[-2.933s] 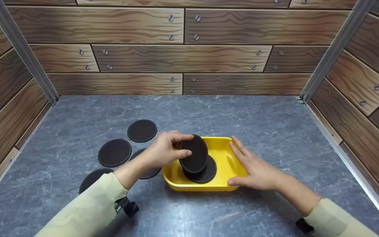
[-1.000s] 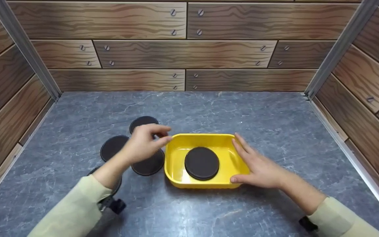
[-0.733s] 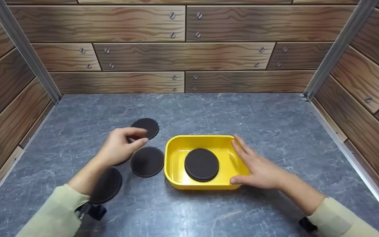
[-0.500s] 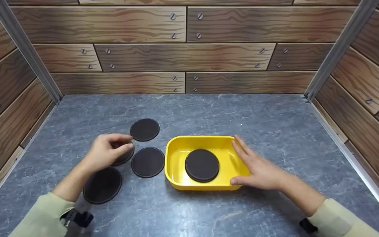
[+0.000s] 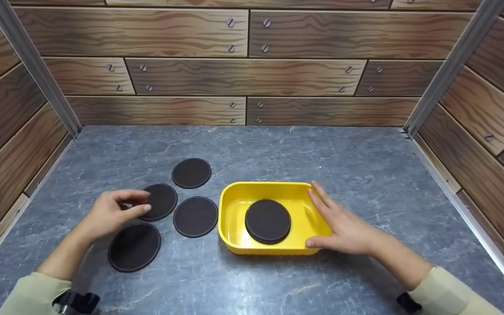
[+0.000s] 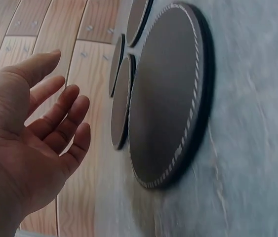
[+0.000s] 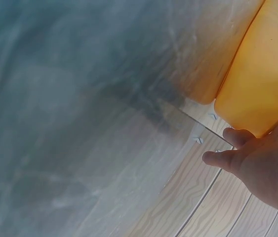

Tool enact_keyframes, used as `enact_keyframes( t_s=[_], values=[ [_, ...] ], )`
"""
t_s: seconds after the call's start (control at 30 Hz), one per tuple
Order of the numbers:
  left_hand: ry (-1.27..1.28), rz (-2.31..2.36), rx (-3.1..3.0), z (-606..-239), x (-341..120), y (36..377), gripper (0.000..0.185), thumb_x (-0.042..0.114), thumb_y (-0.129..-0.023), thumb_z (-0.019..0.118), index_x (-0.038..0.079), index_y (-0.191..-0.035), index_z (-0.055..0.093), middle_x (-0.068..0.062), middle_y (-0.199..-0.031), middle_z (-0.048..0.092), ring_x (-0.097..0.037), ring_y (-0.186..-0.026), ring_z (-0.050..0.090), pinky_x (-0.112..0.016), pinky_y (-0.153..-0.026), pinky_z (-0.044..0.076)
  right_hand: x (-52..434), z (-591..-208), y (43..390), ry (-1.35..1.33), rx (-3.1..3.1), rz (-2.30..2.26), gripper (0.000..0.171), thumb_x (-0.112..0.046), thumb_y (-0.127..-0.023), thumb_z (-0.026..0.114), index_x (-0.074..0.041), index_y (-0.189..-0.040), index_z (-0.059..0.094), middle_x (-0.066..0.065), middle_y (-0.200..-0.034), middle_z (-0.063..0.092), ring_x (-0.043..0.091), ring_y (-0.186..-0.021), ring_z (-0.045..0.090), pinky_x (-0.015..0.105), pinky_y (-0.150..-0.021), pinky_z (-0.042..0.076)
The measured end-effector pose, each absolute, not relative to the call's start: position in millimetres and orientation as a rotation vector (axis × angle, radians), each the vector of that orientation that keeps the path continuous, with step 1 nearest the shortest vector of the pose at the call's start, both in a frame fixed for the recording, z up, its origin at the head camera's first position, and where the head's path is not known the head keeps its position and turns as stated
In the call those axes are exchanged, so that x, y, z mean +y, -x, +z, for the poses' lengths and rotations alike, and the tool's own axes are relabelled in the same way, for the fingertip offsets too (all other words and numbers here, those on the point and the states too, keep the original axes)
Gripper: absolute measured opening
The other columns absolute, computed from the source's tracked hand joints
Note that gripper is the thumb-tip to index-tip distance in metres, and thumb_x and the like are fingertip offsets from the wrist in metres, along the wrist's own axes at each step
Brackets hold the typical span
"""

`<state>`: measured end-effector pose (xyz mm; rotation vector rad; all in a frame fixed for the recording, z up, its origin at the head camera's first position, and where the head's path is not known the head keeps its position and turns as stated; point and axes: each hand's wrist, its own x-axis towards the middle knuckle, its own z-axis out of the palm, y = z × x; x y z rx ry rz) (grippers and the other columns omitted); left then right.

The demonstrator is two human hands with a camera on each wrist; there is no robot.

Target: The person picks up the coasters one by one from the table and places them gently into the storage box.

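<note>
My left hand (image 5: 114,212) hovers over the left side of the table, holding nothing, its fingers loosely bent. Just past its fingertips lies a round black coaster (image 5: 161,202) with a stitched edge. A nearer coaster (image 5: 134,247) lies just below the hand and looms large in the left wrist view (image 6: 166,98). My right hand (image 5: 344,223) rests with straight, spread fingers against the right end of a yellow tray (image 5: 274,251). Inside the tray, left of its middle, a small stack of black coasters (image 5: 268,221) lies flat.
Another coaster (image 5: 195,216) lies close to the tray's left wall, and one more coaster (image 5: 191,173) is farther back. Wood-print walls (image 5: 182,76) with grey metal corner posts enclose the grey marbled table (image 5: 278,284) at the back and sides.
My left hand laid a coaster on the one in the tray and let go. It then moved left and nearer, over the loose coasters. The right hand stayed on the tray.
</note>
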<state>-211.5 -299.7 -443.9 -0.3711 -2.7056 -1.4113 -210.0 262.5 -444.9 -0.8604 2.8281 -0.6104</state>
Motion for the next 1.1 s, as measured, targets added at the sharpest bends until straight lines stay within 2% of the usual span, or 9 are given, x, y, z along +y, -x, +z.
enact_keyframes(
  t_s=[0.27, 0.53, 0.7, 0.87, 1.1],
  values=[
    [0.406, -1.467, -2.789, -452.9, -325.4, 204.1, 0.039, 0.014, -0.095, 0.082, -0.005, -0.128, 0.073, -0.019, -0.121, 0.075, -0.011, -0.102, 0.071, -0.021, -0.084, 0.056, 262.7, -444.3, 210.2, 0.852, 2.827, -0.611, 0.120, -0.066, -0.090, 0.075, -0.010, -0.172, 0.008, 0.009, -0.178, -0.008, 0.051, -0.153, 0.027, 0.070, -0.115, 0.033],
    [0.397, -1.523, -2.873, -458.6, -342.3, 202.8, 0.044, 0.016, -0.094, 0.083, -0.006, -0.131, 0.071, -0.020, -0.122, 0.073, -0.012, -0.100, 0.069, -0.022, -0.084, 0.056, 262.9, -444.8, 209.9, 0.837, 2.825, -0.619, 0.120, -0.066, -0.089, 0.076, -0.011, -0.172, 0.008, 0.008, -0.178, -0.007, 0.050, -0.153, 0.027, 0.070, -0.116, 0.032],
    [0.494, -1.550, -2.911, -458.1, -346.8, 202.5, 0.049, 0.015, -0.094, 0.083, -0.008, -0.134, 0.068, -0.022, -0.126, 0.072, -0.020, -0.106, 0.069, -0.022, -0.088, 0.055, 262.5, -445.5, 210.1, 0.843, 2.820, -0.627, 0.120, -0.065, -0.089, 0.076, -0.011, -0.172, 0.008, 0.008, -0.178, -0.007, 0.050, -0.154, 0.027, 0.070, -0.116, 0.032],
    [0.558, -1.493, -2.976, -457.6, -346.6, 201.4, 0.053, 0.019, -0.091, 0.086, -0.005, -0.135, 0.069, -0.019, -0.129, 0.070, -0.026, -0.112, 0.067, -0.025, -0.092, 0.054, 262.4, -444.6, 209.6, 0.851, 2.819, -0.628, 0.120, -0.064, -0.089, 0.077, -0.011, -0.172, 0.008, 0.008, -0.178, -0.008, 0.050, -0.154, 0.025, 0.069, -0.117, 0.031],
    [0.621, -1.363, -2.997, -459.4, -345.9, 199.7, 0.052, 0.023, -0.088, 0.089, 0.003, -0.133, 0.072, -0.015, -0.131, 0.068, -0.022, -0.113, 0.062, -0.026, -0.094, 0.051, 262.5, -444.1, 208.5, 0.854, 2.827, -0.613, 0.120, -0.065, -0.090, 0.076, -0.010, -0.172, 0.008, 0.009, -0.178, -0.007, 0.049, -0.154, 0.025, 0.070, -0.115, 0.032]
  ],
)
